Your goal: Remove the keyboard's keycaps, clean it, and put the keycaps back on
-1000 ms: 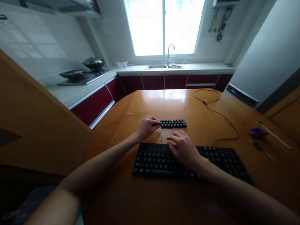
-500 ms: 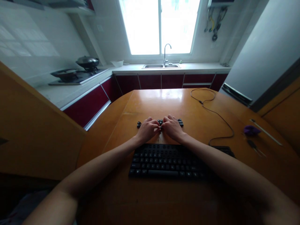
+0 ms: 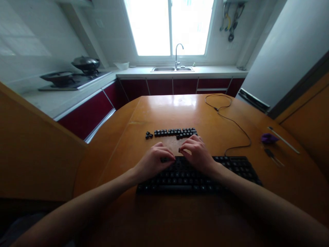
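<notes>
A black keyboard (image 3: 174, 181) lies flat on the table, with bare sockets showing along its far rows. Over its far left part is my left hand (image 3: 156, 159), thumb and fingertips pinched together; whether anything is between them I cannot make out. My right hand (image 3: 199, 154) pinches a small black keycap (image 3: 179, 150) just past the keyboard's far edge. Beyond both hands stretch rows of loose keycaps (image 3: 169, 132), the right end partly covered by my right hand. A small cluster of keycaps (image 3: 148, 135) sits apart at their left.
The keyboard's cable (image 3: 239, 125) loops over the right side of the wooden table (image 3: 144, 113). Further right lie a purple cloth (image 3: 269, 138), a thin pale stick (image 3: 284, 140) and a wire-pronged tool (image 3: 272, 156). A stove and a sink stand beyond the table.
Both hands went to the loose keycaps, met there, then drew back toward the keyboard and moved apart. A keycap is now in my right hand. The view has shifted slightly right.
</notes>
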Demonstrator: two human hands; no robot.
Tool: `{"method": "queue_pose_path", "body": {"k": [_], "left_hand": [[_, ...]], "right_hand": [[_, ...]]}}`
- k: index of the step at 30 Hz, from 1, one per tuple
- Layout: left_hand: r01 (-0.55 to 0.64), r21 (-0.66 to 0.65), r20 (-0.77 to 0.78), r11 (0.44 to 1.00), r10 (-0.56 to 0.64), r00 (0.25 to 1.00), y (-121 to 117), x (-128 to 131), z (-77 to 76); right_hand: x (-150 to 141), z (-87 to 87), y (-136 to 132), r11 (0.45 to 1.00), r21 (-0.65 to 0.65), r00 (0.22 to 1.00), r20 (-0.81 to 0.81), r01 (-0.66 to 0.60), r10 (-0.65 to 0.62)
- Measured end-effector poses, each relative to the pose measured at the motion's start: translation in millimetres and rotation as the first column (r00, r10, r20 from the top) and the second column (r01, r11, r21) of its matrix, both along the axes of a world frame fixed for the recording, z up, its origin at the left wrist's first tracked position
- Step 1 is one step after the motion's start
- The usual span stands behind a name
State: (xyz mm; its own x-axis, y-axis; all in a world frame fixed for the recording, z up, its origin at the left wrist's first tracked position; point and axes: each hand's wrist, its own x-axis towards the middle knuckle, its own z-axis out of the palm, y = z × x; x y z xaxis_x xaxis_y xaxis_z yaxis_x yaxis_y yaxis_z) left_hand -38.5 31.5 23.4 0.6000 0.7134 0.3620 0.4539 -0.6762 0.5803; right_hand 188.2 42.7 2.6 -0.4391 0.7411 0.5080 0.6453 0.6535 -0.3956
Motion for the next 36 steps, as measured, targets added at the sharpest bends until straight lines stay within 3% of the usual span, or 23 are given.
{"method": "queue_pose_path", "body": {"k": [4,7,17,26,31,36], "left_hand": [[0.069,-0.042,-0.079,0.997,-0.072,0.994,-17,4,-5.4],[0.068,-0.026,-0.114,0.997,-0.070,0.991,-16,5,-11.5],[0.090,0.119,-0.223,0.989,-0.061,0.973,-20,5,-14.8],[0.157,0.078,-0.301,0.984,-0.127,0.945,-21,3,-5.6],[0.173,0.072,-0.323,0.982,-0.141,0.936,-23,6,0.3],[0.173,0.052,-0.295,0.984,-0.150,0.943,-23,6,2.7]], "right_hand": [[8,-10.3,-40,0.994,-0.086,0.992,-0.112,-0.068,0.058],[6,-15.9,-50,0.990,-0.087,0.988,-0.124,-0.108,0.096],[4,-13.9,-51,0.985,-0.031,0.985,-0.043,-0.169,0.168],[1,-20.7,-49,0.983,-0.004,0.983,0.004,-0.184,0.185],[5,-15.4,-49,0.985,-0.020,0.984,0.050,-0.170,0.171],[7,-13.0,-48,0.979,-0.070,0.981,-0.046,-0.191,0.189]]}}
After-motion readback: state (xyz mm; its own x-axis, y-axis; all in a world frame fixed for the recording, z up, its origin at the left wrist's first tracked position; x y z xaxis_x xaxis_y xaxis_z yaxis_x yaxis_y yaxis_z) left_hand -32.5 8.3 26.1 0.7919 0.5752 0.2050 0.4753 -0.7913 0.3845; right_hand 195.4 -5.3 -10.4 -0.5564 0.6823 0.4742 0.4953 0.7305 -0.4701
